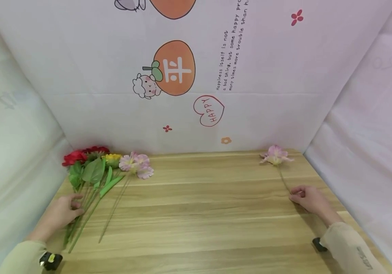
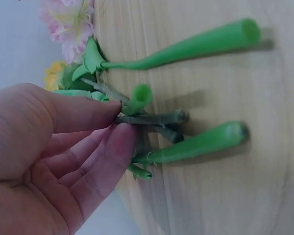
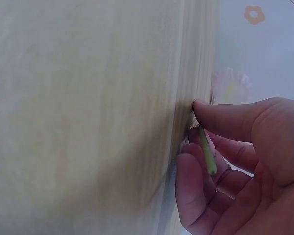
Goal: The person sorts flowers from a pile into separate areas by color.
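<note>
At the left of the head view, my left hand (image 1: 60,213) pinches several green stems (image 2: 154,119) between thumb and fingertips. Those stems belong to a bunch of artificial flowers with red blooms (image 1: 75,157), a yellow bloom (image 1: 112,160) and broad green leaves (image 1: 94,171). A pale pink flower (image 1: 136,164) lies along the bunch's right side, its thin stem apart from my fingers. On the far right, my right hand (image 1: 310,198) holds the stem (image 3: 208,154) of a single pink flower (image 1: 276,155) between thumb and fingers. Its bloom is at the table's back edge.
The wooden table (image 1: 202,213) stretches between the two hands. A white printed cloth (image 1: 267,76) rises behind its back edge, and more white cloth hangs along both sides. Small black cameras (image 1: 51,261) are strapped at the wrists.
</note>
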`<action>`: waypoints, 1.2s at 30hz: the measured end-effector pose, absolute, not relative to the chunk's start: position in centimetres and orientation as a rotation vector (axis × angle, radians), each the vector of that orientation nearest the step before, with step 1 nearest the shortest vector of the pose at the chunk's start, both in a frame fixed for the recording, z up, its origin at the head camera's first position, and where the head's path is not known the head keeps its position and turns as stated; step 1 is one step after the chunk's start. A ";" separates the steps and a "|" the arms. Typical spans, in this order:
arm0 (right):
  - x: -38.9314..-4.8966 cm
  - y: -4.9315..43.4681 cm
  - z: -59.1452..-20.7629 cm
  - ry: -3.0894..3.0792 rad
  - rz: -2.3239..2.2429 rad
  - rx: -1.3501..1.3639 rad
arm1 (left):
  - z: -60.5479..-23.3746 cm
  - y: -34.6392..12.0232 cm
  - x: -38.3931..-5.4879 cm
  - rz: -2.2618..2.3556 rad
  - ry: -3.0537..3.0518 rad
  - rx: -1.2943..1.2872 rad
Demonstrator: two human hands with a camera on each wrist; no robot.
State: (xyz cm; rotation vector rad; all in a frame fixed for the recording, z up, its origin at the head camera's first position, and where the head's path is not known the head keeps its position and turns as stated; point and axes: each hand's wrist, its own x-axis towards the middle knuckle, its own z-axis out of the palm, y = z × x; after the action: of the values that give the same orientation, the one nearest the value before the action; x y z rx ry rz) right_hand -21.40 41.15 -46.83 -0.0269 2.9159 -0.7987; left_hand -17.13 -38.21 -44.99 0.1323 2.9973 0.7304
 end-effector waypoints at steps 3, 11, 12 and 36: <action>-21.3 41.3 -46.7 2.938 -0.738 -0.031 | -44.9 -38.2 -17.4 0.798 2.934 0.104; -21.1 41.4 -46.9 2.936 -0.743 -0.020 | -44.9 -38.0 -17.8 0.920 2.777 -0.001; -21.1 41.4 -46.9 2.936 -0.736 -0.014 | -45.0 -37.9 -17.9 0.928 2.762 -0.010; -20.9 39.9 -47.1 2.970 -0.626 -0.018 | -45.1 -38.5 -18.3 0.967 2.619 -0.115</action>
State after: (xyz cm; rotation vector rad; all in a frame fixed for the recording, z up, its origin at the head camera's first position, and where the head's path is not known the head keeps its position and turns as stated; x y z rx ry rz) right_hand -20.89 39.91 -47.11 -0.0175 2.9701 -0.6257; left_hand -18.34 -38.49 -45.06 -0.1151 2.6194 0.9671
